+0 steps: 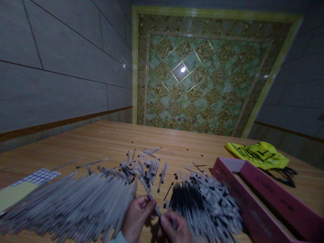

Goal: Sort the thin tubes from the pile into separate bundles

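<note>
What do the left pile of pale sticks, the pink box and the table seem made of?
Pale sticks: perhaps plastic, smooth, seeming translucent, though blurred. Pink box: probably cardboard, matte, with thin flat walls. Table: wood or laminate, smooth, showing grain.

Illegible black lettering (264, 152) on a yellow bag (274, 162), illegible dark marks (288, 203) on a red box (270, 184)

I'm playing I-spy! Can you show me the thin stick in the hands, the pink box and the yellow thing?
Thin stick (147, 190): head view, on its upper part.
Pink box (278, 197): head view, on its right long wall.
Yellow thing (258, 157): head view, on its middle.
</note>
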The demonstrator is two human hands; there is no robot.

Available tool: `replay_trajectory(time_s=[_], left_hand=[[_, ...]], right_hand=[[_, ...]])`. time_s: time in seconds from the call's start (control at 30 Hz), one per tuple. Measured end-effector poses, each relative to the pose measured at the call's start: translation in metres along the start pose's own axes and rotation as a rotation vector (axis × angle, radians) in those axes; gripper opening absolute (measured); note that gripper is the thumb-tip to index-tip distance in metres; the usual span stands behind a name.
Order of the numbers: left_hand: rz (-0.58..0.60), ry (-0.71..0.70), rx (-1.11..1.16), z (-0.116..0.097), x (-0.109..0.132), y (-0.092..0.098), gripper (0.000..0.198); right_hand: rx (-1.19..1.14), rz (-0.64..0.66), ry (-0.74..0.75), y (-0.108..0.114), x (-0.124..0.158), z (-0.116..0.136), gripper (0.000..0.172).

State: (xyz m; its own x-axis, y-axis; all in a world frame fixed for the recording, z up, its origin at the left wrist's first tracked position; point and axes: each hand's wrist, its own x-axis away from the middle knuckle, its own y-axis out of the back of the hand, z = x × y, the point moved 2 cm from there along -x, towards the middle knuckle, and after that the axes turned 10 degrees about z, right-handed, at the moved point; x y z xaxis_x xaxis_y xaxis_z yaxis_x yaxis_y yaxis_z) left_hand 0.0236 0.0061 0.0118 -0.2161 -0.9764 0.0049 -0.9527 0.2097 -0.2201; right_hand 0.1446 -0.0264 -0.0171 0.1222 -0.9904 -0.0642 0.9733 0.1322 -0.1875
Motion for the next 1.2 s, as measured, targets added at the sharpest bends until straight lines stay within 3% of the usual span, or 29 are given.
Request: replay_trajectory(time_s=[0.17,0.37,0.57,0.7,0.83,0.9,1.1,1.2], left_hand=[[-0.014,0.015,0.002,0.002,0.000,0.000,0.036],[0.000,0.040,-0.003,0.007,-0.001,0.001,0.036],[-0.107,0.065,0.085,0.005,-0.001,0.007,0.039],[-0.104,0.051,0.111,0.006,-0.001,0.009,0.038],[-0.088,0.044,0.104,0.006,-0.001,0.008,0.035],[-0.078,0.031,0.065,0.006,-0.001,0.008,0.034],[-0.009,-0.033,-0.074,0.005,-0.004,0.008,0.033],[-0.035,-0.012,-0.016,0.006,-0.003,0.010,0.034]], right_hand=[[0.124,-0.105,0.099,0.008,-0.001,-0.002,0.044],[0.289,-0.138,0.040,0.009,0.000,0.001,0.032],[0.365,-0.241,0.082,0.005,0.004,0.013,0.022],[0.107,-0.152,0.052,0.006,0.002,0.009,0.031],[-0.328,0.089,-0.035,0.005,-0.002,-0.003,0.036],[-0.399,0.168,-0.083,0.003,-0.004,-0.007,0.038],[-0.022,-0.003,0.018,0.006,-0.002,-0.004,0.042],[0.148,0.006,0.016,0.007,0.002,-0.001,0.039]])
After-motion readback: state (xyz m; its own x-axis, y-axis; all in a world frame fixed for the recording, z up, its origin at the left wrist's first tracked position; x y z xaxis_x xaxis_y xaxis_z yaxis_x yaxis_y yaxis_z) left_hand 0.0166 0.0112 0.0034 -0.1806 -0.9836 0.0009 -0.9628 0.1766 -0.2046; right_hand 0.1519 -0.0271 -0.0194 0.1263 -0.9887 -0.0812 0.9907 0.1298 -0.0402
